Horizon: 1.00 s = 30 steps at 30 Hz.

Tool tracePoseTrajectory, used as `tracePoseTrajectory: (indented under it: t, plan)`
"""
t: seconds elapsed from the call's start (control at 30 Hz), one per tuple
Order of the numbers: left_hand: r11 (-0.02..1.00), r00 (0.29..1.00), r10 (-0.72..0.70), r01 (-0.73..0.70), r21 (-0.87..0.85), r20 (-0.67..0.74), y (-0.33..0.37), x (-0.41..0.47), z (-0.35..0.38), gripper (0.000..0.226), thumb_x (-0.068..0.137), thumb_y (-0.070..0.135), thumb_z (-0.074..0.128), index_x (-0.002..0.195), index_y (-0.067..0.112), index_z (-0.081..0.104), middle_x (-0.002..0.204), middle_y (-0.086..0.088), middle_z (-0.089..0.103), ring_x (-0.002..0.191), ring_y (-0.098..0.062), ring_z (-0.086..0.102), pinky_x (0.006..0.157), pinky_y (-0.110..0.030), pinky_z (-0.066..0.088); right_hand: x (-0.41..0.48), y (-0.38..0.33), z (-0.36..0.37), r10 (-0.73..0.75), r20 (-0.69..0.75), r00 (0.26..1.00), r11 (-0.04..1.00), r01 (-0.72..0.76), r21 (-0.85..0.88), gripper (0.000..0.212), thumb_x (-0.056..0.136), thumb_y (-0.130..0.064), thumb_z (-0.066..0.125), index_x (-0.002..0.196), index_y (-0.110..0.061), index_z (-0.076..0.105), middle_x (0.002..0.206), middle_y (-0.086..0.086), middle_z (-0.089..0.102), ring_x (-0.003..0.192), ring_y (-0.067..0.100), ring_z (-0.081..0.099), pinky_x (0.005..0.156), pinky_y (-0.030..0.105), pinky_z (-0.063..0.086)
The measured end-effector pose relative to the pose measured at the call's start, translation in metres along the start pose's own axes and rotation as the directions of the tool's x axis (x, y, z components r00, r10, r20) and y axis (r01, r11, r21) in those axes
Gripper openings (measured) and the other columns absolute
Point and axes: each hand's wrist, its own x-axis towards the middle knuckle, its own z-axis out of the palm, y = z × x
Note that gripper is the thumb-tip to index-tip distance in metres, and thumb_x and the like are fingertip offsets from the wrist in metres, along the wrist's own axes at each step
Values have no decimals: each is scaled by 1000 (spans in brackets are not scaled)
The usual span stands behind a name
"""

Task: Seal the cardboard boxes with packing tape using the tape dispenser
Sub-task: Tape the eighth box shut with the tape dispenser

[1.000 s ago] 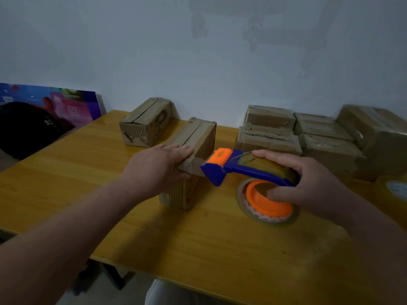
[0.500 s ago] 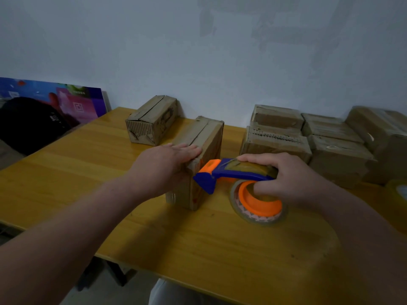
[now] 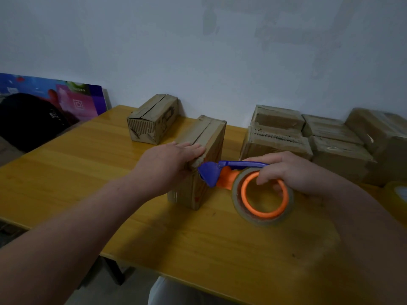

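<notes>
— What is found around the middle box [image 3: 208,137] on the glossy wooden desk [image 3: 88,168]?
— A worn corrugated box [image 3: 154,119] is set behind it to the left; taped boxes [image 3: 330,139] are crowded close on the right.
— And the hands?
— The near end is pressed flat by the left hand [image 3: 169,161]. The blue-and-orange tape dispenser [image 3: 209,175], nose against that corner, is gripped by the right hand [image 3: 293,170], fingers hooked through the tape roll [image 3: 236,192].

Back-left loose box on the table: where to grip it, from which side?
Probably from above, spanning the back-left box across its narrow width, fingers on the two long side walls. It lies flat, long axis toward the wall, and its top flaps part along an open seam, so avoid pulling on them. Both long sides look free; the middle box under the left hand stands apart.
</notes>
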Motion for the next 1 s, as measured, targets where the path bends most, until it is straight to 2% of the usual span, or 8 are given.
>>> tracePoseTrajectory:
  t: [0.07,0.13,0.2,0.27,0.33,0.57,0.77,1.0]
  plan:
    - [1000,1000,-1,1,6,3,1,0,-2,61,96,30,49,147,43,16,154,17,22,140,-9,26,108,-27,32,85,49,14,-417,316,852,908,378,179,36,86,-53,60,120,-41,60,107,-21,67,108,-4,60,79,14,51]
    - [1000,1000,4,-4,12,11,3,-1,-4,60,97,30,47,147,42,16,154,18,21,141,-8,23,108,-25,30,102,39,12,-682,481,551,723,405,560,40,98,-27,40,135,-40,47,127,-32,55,115,-19,47,91,-2,34]
    - [1000,1000,7,-8,11,14,3,0,-4,59,98,30,46,147,41,16,154,18,20,141,-7,22,108,-24,29,1,-46,4,-419,316,851,898,338,280,41,99,-21,46,129,-49,50,124,-26,59,102,-17,55,85,0,41]
    - [1000,1000,11,-11,11,15,2,2,-3,60,98,30,47,147,41,16,154,17,20,141,-8,22,108,-25,30,-18,-82,-3,-111,58,992,993,113,-31,43,86,-20,64,114,-51,56,101,-16,64,73,0,60,61,14,47]
    - [1000,1000,14,-14,13,21,0,2,-2,60,98,30,47,147,41,15,155,16,20,141,-7,21,109,-25,28,-28,-92,-8,64,-225,972,970,-114,-215,48,79,-24,69,118,-49,55,93,-19,53,65,3,48,54,17,36]
    - [1000,1000,2,-2,13,21,0,2,-1,60,98,29,47,147,42,16,155,16,21,141,-11,25,107,-28,33,-28,-110,-12,277,-236,932,961,-271,55,24,75,-21,70,98,-21,75,91,-10,62,86,10,55,63,25,39]
    - [1000,1000,4,-4,-6,13,-5,2,2,62,96,31,51,146,45,16,154,18,22,140,-11,26,106,-31,35,-20,-89,4,348,-155,925,906,-374,-197,52,77,-40,71,127,-30,60,134,-4,53,120,19,47,86,28,44]
    - [999,999,39,-39,-24,-16,-8,1,2,62,96,28,51,146,45,19,152,23,21,139,-2,24,107,-24,30,-34,-59,8,252,-505,826,877,-415,-240,72,78,-64,59,142,-35,41,132,-2,54,94,13,51,65,23,40]
